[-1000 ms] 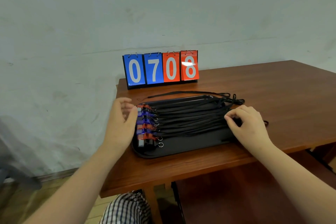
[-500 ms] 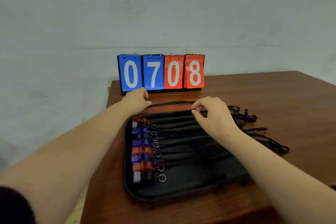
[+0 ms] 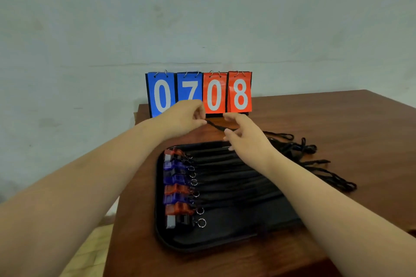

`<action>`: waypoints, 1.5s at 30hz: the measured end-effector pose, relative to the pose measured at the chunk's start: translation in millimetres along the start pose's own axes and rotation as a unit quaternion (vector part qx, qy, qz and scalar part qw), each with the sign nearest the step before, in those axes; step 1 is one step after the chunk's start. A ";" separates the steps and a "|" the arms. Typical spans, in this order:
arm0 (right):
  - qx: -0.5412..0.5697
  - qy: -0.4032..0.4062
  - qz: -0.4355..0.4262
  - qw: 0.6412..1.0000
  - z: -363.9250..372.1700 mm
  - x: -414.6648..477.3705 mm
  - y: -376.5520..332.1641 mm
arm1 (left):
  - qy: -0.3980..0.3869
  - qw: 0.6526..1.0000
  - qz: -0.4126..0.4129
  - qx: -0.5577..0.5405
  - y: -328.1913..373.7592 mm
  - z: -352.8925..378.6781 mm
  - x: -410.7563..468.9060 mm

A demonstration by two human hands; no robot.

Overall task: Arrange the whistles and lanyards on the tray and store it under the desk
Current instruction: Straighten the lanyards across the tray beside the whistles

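A black tray lies on the wooden desk. Several red and blue whistles line its left side, and their black lanyards run rightward across it, with ends trailing off the tray's right edge. Beyond the tray's far rim, a loose black lanyard is lifted off the desk. My left hand pinches its left end. My right hand holds it further along, fingers curled around the cord.
A flip scoreboard reading 0708 stands at the desk's back edge, right behind my hands. A pale wall rises behind it. The floor shows past the desk's left edge.
Both hands left the tray and reached past its far rim. They picked up the loose lanyard that lay on the desk in front of the scoreboard.
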State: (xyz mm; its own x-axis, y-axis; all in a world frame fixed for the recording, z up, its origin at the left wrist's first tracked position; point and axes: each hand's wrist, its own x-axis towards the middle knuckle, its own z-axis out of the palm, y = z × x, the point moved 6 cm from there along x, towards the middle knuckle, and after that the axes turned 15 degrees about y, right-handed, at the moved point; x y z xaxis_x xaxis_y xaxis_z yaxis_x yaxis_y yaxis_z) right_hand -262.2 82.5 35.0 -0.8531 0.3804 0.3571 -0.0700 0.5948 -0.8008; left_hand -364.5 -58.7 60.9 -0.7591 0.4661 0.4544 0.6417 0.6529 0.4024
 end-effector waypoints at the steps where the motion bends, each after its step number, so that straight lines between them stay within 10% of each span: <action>1: 0.031 -0.008 0.025 0.999 1.0 0.5 -5.2 | 0.002 0.999 0.037 -0.011 20.5 -8.7 -1.7; 8: 0.187 -0.010 0.100 0.977 -11.5 -6.4 -33.8 | 0.058 0.989 0.126 -0.045 93.9 -62.1 -10.7; 15: -0.096 0.068 -0.095 0.988 -51.9 -15.9 -65.5 | 0.168 0.977 0.117 -0.059 112.1 -121.6 -32.1; 21: -0.122 0.191 -0.229 0.947 -117.4 -24.9 -85.9 | 0.390 0.903 0.130 -0.125 134.5 -218.2 -87.2; 30: -0.080 0.313 -0.287 0.902 -176.3 -65.1 -88.4 | 0.514 0.824 0.119 -0.207 138.8 -259.5 -153.6; 45: -0.159 0.230 -0.155 0.947 -190.8 -110.2 19.0 | 0.333 0.911 -0.148 -0.194 46.2 -73.6 -230.5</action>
State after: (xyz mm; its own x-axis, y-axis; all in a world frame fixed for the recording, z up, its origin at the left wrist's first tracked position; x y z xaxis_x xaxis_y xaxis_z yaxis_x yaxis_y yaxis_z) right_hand -70.8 187.0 72.2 -0.4956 0.3774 0.7823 -0.0592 0.8839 -0.4639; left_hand -151.9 -179.9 33.2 -0.7536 -0.2460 0.6096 0.5084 0.3698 0.7777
